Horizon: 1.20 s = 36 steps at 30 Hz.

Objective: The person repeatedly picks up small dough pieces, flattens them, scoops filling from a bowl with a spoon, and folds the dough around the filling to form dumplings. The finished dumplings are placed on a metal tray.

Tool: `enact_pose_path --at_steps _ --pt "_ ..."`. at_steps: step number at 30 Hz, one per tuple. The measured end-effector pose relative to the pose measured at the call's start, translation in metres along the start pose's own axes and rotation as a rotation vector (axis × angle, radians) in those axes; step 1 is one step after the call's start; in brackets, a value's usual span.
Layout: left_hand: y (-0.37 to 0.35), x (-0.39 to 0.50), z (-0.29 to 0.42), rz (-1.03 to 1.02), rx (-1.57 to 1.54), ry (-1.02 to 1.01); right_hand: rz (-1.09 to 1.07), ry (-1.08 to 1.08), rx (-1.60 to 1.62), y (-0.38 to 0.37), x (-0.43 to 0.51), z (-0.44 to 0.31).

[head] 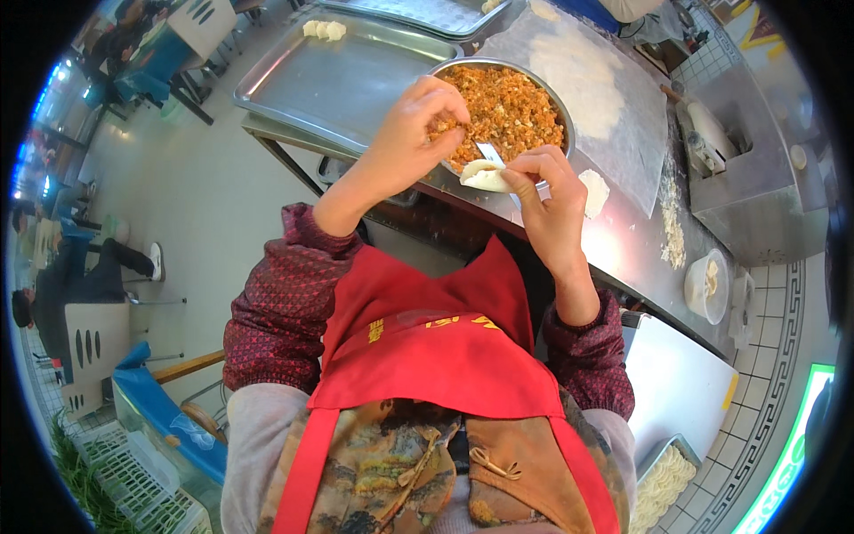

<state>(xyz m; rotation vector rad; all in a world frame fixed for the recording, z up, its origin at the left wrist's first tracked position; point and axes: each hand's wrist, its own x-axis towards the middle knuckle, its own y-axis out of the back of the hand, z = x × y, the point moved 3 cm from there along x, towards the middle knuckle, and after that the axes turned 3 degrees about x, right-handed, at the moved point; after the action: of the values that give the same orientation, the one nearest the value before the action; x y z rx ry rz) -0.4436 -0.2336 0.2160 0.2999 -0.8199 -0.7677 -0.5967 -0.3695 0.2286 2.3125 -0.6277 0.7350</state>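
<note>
My right hand [550, 200] pinches a folded, pale dumpling wrapper [486, 176] between thumb and fingers, at the near rim of a round metal bowl [568, 120]. Chopped orange filling [510, 93] with pale bits fills the bowl. A flat metal utensil [489, 151] slants out of the filling and passes behind the wrapper. Over the bowl's left side is my left hand [430, 120], its thumb and fingertips curled close together. Whether a bit of filling is between them cannot be made out. A white dough piece [594, 193] lies on the counter just right of my right hand.
Left of the bowl sits a metal tray [373, 73] with several dumplings [325, 30]; another tray [427, 13] lies beyond. A floured sheet [634, 120] covers part of the steel counter [634, 233]. At right stands a plastic tub [707, 287]. A seated person [87, 280] is far left.
</note>
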Motion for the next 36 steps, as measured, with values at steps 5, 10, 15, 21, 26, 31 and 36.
enact_pose_path --at_steps 5,10,15,21,26,31,36 --pt "0.000 -0.029 0.007 -0.329 -0.584 0.108 -0.021 -0.011 0.107 -0.001 0.002 -0.005" --pt "-0.025 -0.033 0.015 -0.363 -0.433 -0.093 -0.053 0.037 0.175 -0.015 0.001 -0.012" --pt "-0.032 -0.036 0.017 -0.267 -0.443 -0.096 -0.078 0.091 0.107 -0.019 -0.001 -0.011" --pt "-0.031 -0.035 0.028 -0.069 -0.149 -0.192 -0.002 0.137 -0.036 -0.023 -0.005 -0.014" --pt "-0.024 -0.037 0.035 -0.022 0.200 -0.295 0.025 0.168 -0.063 -0.023 -0.006 -0.018" --pt "-0.019 -0.041 0.037 0.107 0.173 -0.334 -0.035 0.109 0.032 -0.015 -0.001 -0.017" --pt "-0.028 -0.054 0.031 0.230 -0.578 0.261 -0.175 -0.281 0.456 -0.012 0.006 -0.009"
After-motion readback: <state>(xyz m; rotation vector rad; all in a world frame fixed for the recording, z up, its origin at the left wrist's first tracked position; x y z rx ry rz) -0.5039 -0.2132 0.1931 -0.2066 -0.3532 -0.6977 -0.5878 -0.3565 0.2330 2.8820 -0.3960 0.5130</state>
